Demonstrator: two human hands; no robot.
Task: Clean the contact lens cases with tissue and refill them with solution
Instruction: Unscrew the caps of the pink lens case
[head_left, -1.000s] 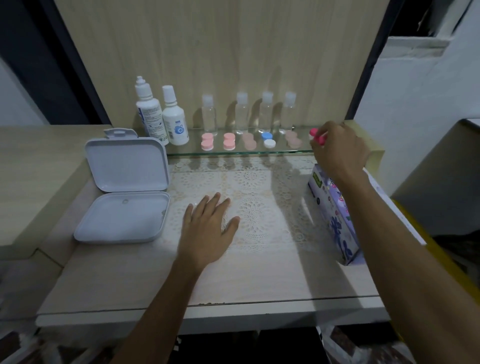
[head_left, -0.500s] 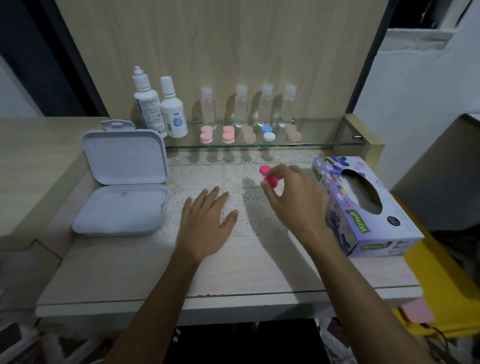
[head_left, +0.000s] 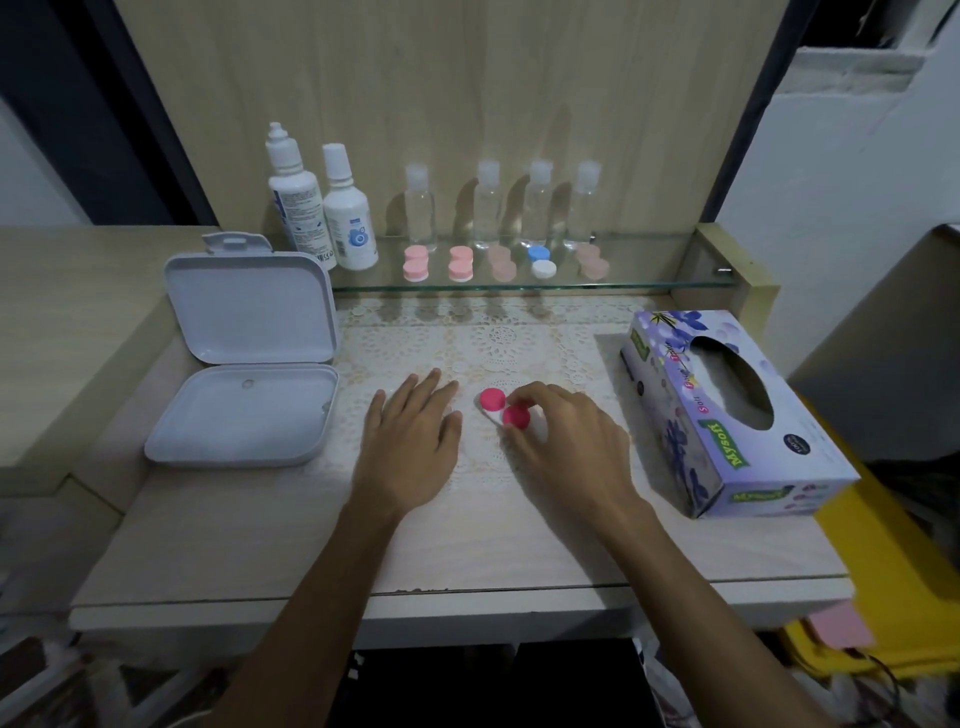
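My right hand (head_left: 566, 441) pinches the pink lens case (head_left: 503, 408); left hand (head_left: 410, 441), flat, should steady it while uncapping.

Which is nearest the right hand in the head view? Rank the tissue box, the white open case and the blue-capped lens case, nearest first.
1. Tissue box: just right of the right hand.
2. Blue-capped lens case: on the glass shelf, behind the hand.
3. White open case: far left, beyond the left hand.
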